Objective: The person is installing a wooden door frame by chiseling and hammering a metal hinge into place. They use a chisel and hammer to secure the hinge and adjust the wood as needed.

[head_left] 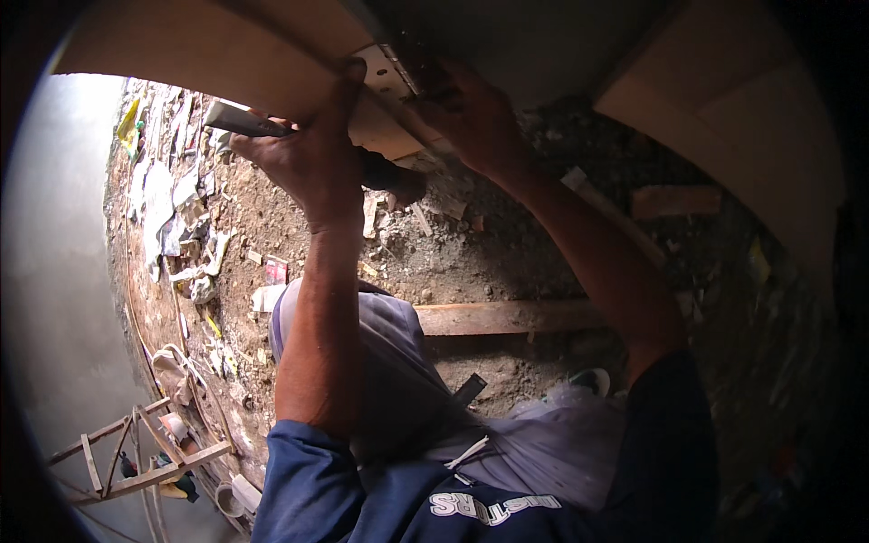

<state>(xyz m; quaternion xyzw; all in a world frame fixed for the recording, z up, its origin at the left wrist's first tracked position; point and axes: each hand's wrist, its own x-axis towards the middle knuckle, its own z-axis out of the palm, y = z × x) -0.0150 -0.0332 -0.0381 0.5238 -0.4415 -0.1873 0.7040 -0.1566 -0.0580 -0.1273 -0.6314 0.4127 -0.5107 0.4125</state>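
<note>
Only 1 view here, the cam was strapped on my head, the left one of the pair, fisheye so everything bent toward the dark round rim. It looked steeply down past my chest and lap at the dirt floor (507,244) way below, littered with scraps. My forearms came up from the bottom edge, and my left hand (308,154) and right hand (471,113) sat really close to the lens, up near the top of the frame against the pale board (272,63). A grey wall (54,271) curved down the left side, and a wooden ladder (136,452) looked small far below.
</note>
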